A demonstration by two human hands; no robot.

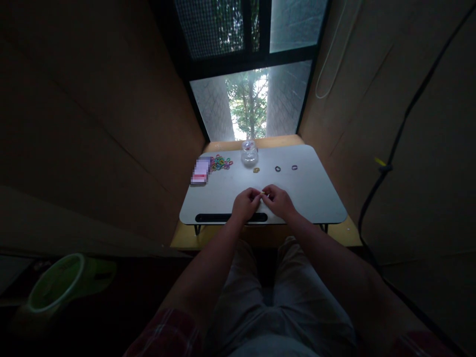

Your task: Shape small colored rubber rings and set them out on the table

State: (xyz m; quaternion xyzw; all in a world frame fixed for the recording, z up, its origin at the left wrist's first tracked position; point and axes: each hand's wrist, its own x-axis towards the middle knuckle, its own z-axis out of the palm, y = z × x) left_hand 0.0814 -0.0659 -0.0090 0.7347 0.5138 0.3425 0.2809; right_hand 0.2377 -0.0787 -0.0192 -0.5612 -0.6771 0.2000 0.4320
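Over the front half of the white lap table (297,198), my left hand (245,203) and my right hand (279,201) meet with fingertips pinched. Between them shows a small yellow ring-like piece (263,193), partly hidden by the fingers, so its exact kind is unclear. Just beyond my hands lies a yellow ring-shaped cluster (256,170). Two dark purplish rings sit to its right, a nearer-to-middle ring (277,169) and a farther-right ring (294,167). At the back left is a pile of small multicoloured rings (220,162).
A clear jar (249,153) stands near the back edge, below the window. Left of the coloured pile lies a blurred-out flat object (201,171). A black slot (211,217) runs along the front edge. Walls close in on both sides; a green basket (55,282) is low left.
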